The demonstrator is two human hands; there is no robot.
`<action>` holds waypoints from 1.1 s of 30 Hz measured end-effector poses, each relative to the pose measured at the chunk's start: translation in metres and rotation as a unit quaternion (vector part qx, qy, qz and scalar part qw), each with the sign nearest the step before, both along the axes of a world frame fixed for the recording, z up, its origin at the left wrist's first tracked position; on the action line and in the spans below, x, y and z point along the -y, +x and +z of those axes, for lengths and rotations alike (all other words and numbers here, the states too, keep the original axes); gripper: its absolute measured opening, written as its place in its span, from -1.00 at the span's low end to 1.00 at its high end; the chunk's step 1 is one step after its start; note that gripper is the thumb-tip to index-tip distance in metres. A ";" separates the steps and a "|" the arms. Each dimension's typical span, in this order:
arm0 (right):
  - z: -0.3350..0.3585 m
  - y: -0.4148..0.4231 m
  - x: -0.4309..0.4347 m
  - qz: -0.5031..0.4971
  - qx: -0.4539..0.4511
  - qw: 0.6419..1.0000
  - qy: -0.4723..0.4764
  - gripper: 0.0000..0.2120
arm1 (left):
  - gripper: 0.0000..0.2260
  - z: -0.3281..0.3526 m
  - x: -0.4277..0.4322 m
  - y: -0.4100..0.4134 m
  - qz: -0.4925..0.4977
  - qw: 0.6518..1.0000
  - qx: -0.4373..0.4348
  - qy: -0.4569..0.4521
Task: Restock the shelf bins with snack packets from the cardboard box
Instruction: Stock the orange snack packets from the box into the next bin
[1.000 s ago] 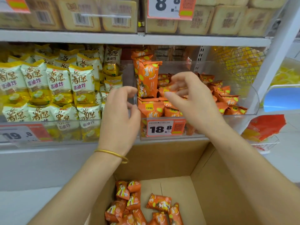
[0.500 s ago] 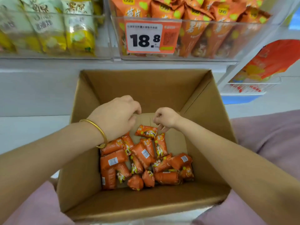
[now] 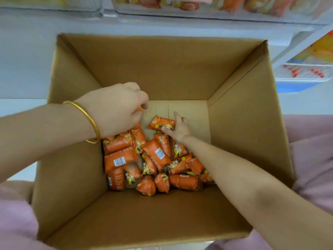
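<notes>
Cardboard box (image 3: pixel 158 69): matt brown corrugated board. Snack packets (image 3: pixel 156 154): glossy orange film. Bangle (image 3: pixel 86 116): polished gold-coloured metal.

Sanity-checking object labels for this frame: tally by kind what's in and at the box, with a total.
Cardboard box: 1
Hands: 2 (left hand, right hand)
Gold bangle: 1, on the left wrist
Orange snack packets: about 17; the pile overlaps, so not exact; one is held by the right hand
Total: about 21

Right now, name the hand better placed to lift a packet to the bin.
Right. The right hand grips a packet at the far edge of the pile; the left hand is curled over it, its grasp hidden.
</notes>
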State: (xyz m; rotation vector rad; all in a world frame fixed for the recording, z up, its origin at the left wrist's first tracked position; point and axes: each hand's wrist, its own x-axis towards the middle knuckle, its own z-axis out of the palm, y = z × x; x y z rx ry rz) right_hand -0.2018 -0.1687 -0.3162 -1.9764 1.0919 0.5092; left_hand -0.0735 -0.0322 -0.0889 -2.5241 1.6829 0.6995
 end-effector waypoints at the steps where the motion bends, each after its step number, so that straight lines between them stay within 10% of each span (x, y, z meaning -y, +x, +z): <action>1: -0.003 0.007 -0.001 -0.019 -0.007 1.000 0.013 -0.13 | -0.78 -0.001 0.000 0.001 0.005 1.000 -0.003 0.003; 7: -0.022 0.014 0.007 0.065 -0.105 0.991 -0.047 -0.33 | -0.76 -0.006 -0.002 0.003 0.029 0.999 -0.022 0.036; 13: -0.021 0.001 0.013 -0.094 -0.126 0.986 0.049 -0.21 | -0.78 -0.008 -0.001 0.003 0.031 0.998 -0.031 0.048; 19: -0.007 -0.010 0.011 -0.136 -0.075 0.955 0.254 -0.19 | -0.77 -0.009 0.003 -0.001 0.031 0.998 -0.035 0.042; 33: 0.060 -0.022 0.007 -0.160 0.077 0.936 0.303 -0.52 | -0.84 -0.019 0.000 0.002 0.136 0.983 -0.072 0.095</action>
